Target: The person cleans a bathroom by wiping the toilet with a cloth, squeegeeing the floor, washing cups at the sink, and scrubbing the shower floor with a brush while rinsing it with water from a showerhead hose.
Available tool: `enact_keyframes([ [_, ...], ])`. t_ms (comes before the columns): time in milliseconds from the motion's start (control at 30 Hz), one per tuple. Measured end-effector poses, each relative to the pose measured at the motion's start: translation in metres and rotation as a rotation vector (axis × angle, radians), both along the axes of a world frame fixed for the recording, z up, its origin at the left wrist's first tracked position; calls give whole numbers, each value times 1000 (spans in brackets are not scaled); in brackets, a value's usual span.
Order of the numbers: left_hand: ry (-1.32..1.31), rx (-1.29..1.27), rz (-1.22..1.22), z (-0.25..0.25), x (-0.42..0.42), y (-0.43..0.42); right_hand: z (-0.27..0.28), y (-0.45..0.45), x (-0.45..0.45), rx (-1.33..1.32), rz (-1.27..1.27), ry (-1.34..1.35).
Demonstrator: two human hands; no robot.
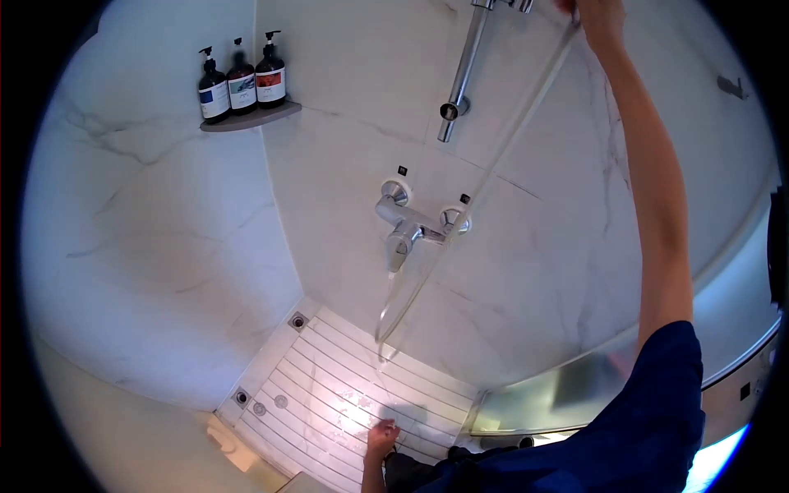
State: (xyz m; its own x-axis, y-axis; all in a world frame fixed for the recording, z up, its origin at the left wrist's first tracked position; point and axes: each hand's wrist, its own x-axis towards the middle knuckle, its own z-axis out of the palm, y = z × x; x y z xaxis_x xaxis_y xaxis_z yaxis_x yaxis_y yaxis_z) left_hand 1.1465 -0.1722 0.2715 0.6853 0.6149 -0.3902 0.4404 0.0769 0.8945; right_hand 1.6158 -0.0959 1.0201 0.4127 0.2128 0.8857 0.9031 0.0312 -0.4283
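At the top edge, my right hand [604, 25] is closed around the upper end of a pale shower hose [518, 127]. The frame cuts off part of this hand and whatever lies above it. From there the hose runs down across the wall, loops near the floor and rises to the chrome mixer tap [404, 226]. My left hand [380, 437] hangs low over the slatted shower floor [329, 386], fingers loosely curled, with nothing visible in them.
A chrome riser rail [467, 66] is fixed on the marble-look wall. Three pump bottles [242, 86] stand on a corner shelf [251, 117]. Two square drains, one of them a near drain [241, 397], sit by the left wall. A hook [731, 87] is at right.
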Motion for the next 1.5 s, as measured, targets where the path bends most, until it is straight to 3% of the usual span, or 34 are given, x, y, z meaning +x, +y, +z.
enact_keyframes([
  [67,-87,191,46,16,40,32,-54,-30,-45,-151,103,-211],
  [100,-138,520,-29,22,65,58,-80,-45,-60,-263,110,-147],
  [133,-183,276,133,69,89,78,-109,-57,-70,-377,117,-78],
  [167,-306,211,174,117,110,100,-140,-69,-70,-493,131,34],
  [200,-445,166,262,130,138,120,-166,-81,-76,-666,81,33],
  [300,-583,231,421,179,202,161,-234,-103,-72,-606,352,512],
  [400,-668,-184,179,241,211,174,-268,-117,-81,-640,222,551],
  [567,-669,-141,156,212,208,177,-278,-129,-93,-592,91,485],
  [633,-625,-90,128,177,198,177,-273,-130,-96,-555,55,505],
  [733,-492,-303,259,178,166,157,-264,-129,-100,-484,31,468],
  [867,-489,-319,319,154,161,153,-251,-116,-98,-385,-26,307],
  [933,-504,-265,308,169,164,157,-245,-110,-110,-394,5,332],
  [1067,-697,-154,357,195,192,174,-278,-113,-134,-695,146,361],
  [1233,-837,-170,248,224,225,186,-320,-103,-145,-634,226,469],
  [1333,-778,-154,129,246,235,209,-332,-108,-149,-682,238,468],
  [1400,-721,-134,210,263,238,200,-330,-113,-152,-739,210,406],
  [1500,-621,-100,132,267,238,201,-321,-111,-146,-557,70,373],
])
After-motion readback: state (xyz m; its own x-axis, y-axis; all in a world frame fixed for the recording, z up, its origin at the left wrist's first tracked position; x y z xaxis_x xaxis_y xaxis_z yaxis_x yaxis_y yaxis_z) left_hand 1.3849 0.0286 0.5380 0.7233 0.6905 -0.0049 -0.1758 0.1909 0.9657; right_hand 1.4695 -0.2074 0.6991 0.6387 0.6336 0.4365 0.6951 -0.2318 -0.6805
